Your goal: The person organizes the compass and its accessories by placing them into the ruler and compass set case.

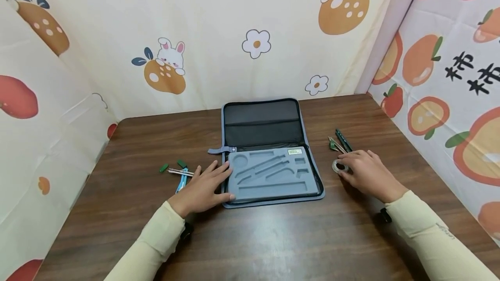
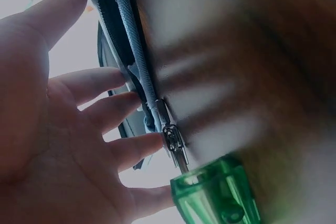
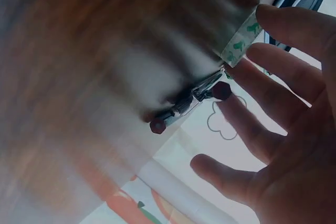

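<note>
Carrying everything, the brown surface [image 1: 273, 237]: glossy right here in front of me, so anything round could roll if I brush it.
Unfolded case [image 1: 264, 134]: between my hands, lid laid back; too much weight on its left edge could drag it askew.
Grey insert [image 1: 312, 183]: recesses facing up in the case; a piece over the wrong one could sit proud.
Left hand [image 1: 203, 187]: fingers spread wide, gripping nothing, tips touching the case's left edge.
Right hand [image 1: 369, 174]: thumb and forefinger pinching, parted only by the tape; an uneven squeeze could flip it loose.
Strap [image 1: 219, 150]: sticking out leftward, near my left fingertips, and it might snag them.
Dark green pen [image 1: 343, 140]: beyond my right knuckles, easily knocked.
Blue knife [image 1: 182, 180]: partly hidden by my left hand; blade unclear, so sweeping back carelessly risks a nick.
Roll of tape [image 1: 334, 167]: right of the case, well apart from it.
Green block [image 1: 163, 168]: far left, beyond those slim silver tools [image 1: 180, 172].
</note>
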The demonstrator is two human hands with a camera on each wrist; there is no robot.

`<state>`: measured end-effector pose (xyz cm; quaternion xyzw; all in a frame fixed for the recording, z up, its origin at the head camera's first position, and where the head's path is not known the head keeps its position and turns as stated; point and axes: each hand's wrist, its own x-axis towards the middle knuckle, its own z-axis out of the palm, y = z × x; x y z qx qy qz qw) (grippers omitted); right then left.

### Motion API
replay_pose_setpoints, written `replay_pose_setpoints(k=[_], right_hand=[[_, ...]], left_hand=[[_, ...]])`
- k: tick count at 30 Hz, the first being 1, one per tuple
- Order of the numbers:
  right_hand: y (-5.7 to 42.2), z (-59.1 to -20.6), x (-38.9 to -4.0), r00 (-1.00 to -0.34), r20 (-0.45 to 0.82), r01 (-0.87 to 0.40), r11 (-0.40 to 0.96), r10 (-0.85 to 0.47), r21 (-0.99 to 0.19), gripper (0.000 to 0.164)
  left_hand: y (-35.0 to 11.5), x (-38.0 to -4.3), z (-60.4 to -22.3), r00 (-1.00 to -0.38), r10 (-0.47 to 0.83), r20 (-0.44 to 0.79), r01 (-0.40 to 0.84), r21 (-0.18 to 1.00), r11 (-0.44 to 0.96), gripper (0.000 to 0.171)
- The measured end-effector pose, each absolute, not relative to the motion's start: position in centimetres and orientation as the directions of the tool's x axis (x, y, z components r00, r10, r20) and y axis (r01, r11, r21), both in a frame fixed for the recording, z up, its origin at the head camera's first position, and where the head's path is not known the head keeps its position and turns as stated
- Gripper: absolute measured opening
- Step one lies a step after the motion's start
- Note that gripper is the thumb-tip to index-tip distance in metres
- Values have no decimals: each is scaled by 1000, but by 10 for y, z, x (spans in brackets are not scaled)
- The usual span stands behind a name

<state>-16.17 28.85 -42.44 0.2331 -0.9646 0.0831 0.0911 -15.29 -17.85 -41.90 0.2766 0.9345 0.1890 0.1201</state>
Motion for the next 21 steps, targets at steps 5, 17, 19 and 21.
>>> replay_pose_setpoints(k=[5, 17, 19, 21], right_hand=[[283, -421, -168, -864, 254, -476, 870, -436, -127, 30], [251, -408, -180, -814, 316, -547, 826, -487, -136, 14], [241, -405, -184, -789, 332, -579, 806, -516, -124, 12], [229, -402, -189, -765, 340, -612, 783, -547, -116, 10]], left_hand=[[-180, -155, -417, -823, 556, -114, 472, 406, 782, 79], [-180, -154, -419, -813, 576, -89, 495, 415, 763, 77], [-181, -154, -420, -815, 573, -89, 490, 424, 762, 76], [-182, -154, -420, -816, 571, -87, 486, 431, 760, 76]])
